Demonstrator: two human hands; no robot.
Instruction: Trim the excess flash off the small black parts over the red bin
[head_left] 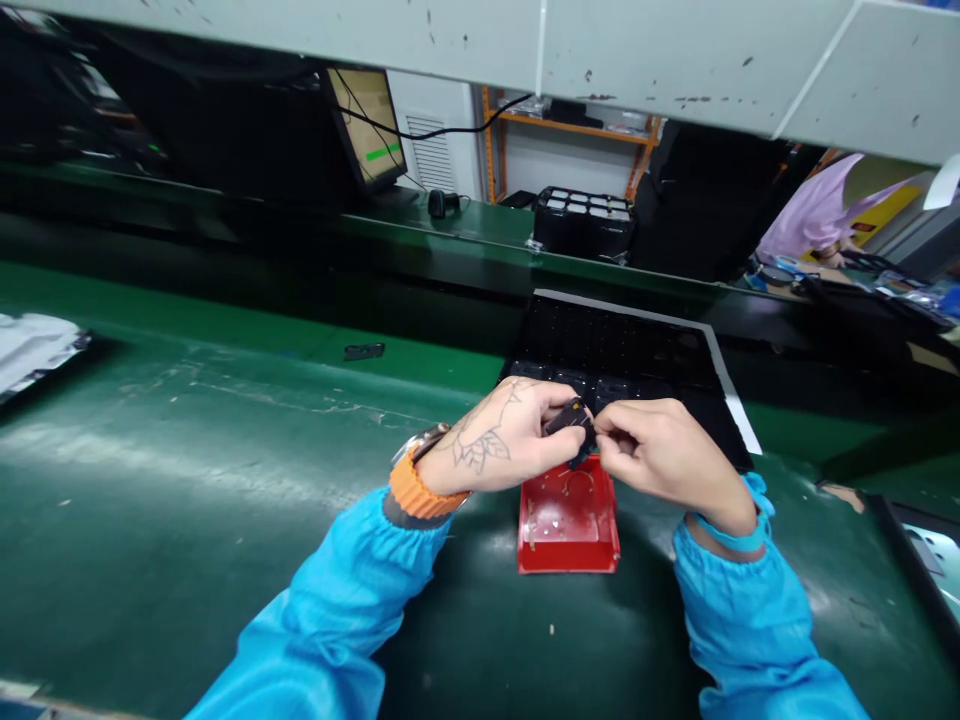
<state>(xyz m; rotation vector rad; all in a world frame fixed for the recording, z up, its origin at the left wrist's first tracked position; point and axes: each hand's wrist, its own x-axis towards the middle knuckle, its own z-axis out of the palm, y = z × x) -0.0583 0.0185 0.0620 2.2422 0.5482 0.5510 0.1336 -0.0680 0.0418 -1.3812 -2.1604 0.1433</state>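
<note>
Between the fingers and thumb of my left hand (506, 435) is a small black electronic part (571, 425) with a gold-coloured spot, its exact kind unclear. My right hand (667, 455) is closed in a pinch at the part's right edge; whatever its fingertips grip is too small to make out. Both hands are held above the back of a red plastic bin (568, 555), which has small bits and a thin loop inside. Just behind the hands lies a black tray (622, 345) with moulded pockets, partly covered by them.
The green work surface (187, 520) stretches left, with a small dark flat piece (364, 351) on it. A silvery package (37, 350) sits at the far left. On the rear ledge are a monitor (371, 130), a scanner (442, 204) and a black box (583, 225). Another person (810, 215) works at the back right.
</note>
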